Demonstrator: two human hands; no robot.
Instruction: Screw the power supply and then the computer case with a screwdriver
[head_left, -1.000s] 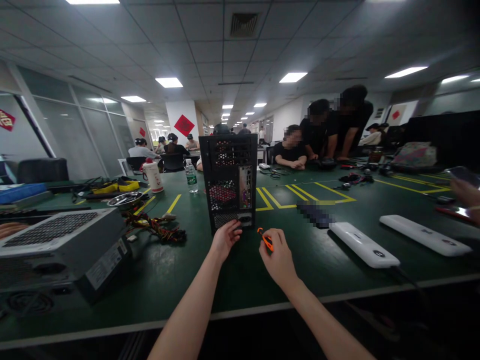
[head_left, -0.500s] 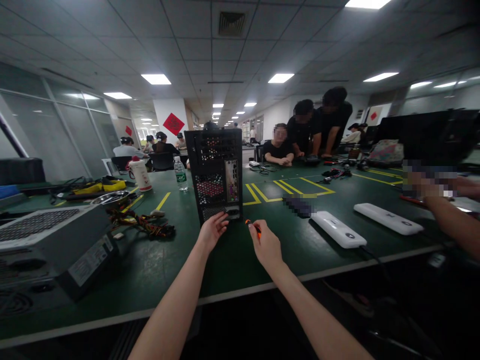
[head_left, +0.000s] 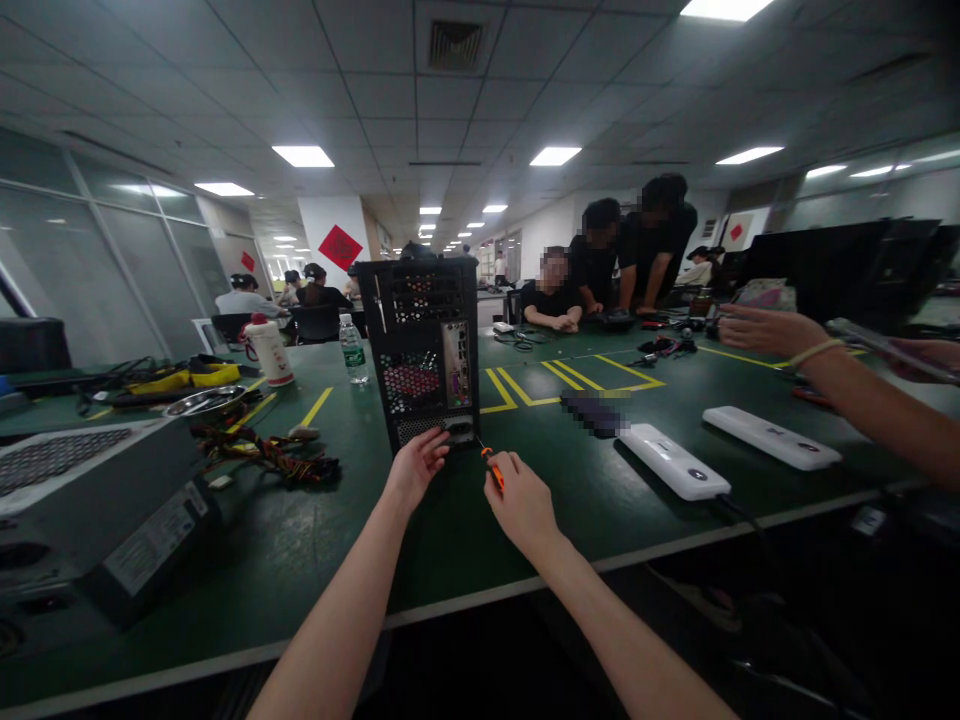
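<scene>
A black computer case [head_left: 386, 350] stands upright on the green table, its rear panel with vents and ports facing me. My left hand [head_left: 417, 468] is at the lower part of that panel, fingers extended and slightly apart, by the power supply's grille [head_left: 414, 427]. Whether the fingertips press on it I cannot tell. In my right hand [head_left: 525, 500] is a screwdriver with an orange and black handle [head_left: 491, 465]. Its thin shaft points up and left at the case's lower right corner; contact between tip and case is too small to make out.
Grey power supplies [head_left: 90, 520] sit at left, beside bundled cables [head_left: 277, 462] and a metal bowl [head_left: 206, 401]. A water bottle [head_left: 354, 352] and a white flask [head_left: 268, 350] stand behind. White power strips [head_left: 671, 462] lie at right, near another person's hand [head_left: 776, 335].
The screwdriver has turned in my right hand, and its shaft now shows, pointing at the case. My left hand stays by the panel. The neighbouring person's hand has lifted and moved left.
</scene>
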